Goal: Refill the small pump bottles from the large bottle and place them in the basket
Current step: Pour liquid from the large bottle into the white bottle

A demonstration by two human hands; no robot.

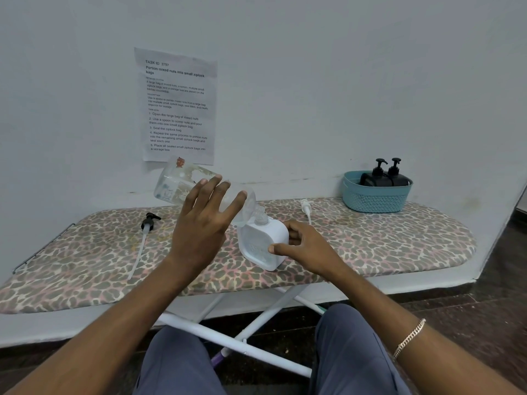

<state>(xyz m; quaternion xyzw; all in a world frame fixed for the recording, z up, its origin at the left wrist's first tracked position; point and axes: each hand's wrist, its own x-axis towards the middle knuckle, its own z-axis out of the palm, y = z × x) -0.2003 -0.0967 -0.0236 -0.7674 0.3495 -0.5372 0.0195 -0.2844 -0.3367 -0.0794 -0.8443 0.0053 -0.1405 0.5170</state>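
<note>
We are partway through, at what looks like the last refill. Two black pump bottles stand in the teal basket at the far right end of the ironing board with their pumps on, so we judge those two done.

Our left hand holds the large bottle tipped steeply, its mouth down against the open neck of the white small bottle, which stands near the middle of the board. The left fingers are spread and wrapped round the clear body. Our right hand steadies the white small bottle, with thumb and fingers clamped on its sides.

We cannot tell whether liquid is running. The large bottle looks nearly empty, and the white one is opaque, so its level is hidden.

What is left, as we judge it:
- finish this pour and set the large bottle down
- fit the white pump, which lies on the board just behind the right hand
- carry the white small bottle to the basket beside the black ones

A black pump with a long tube lies on the board to the left. It probably belongs to the large bottle.
</note>
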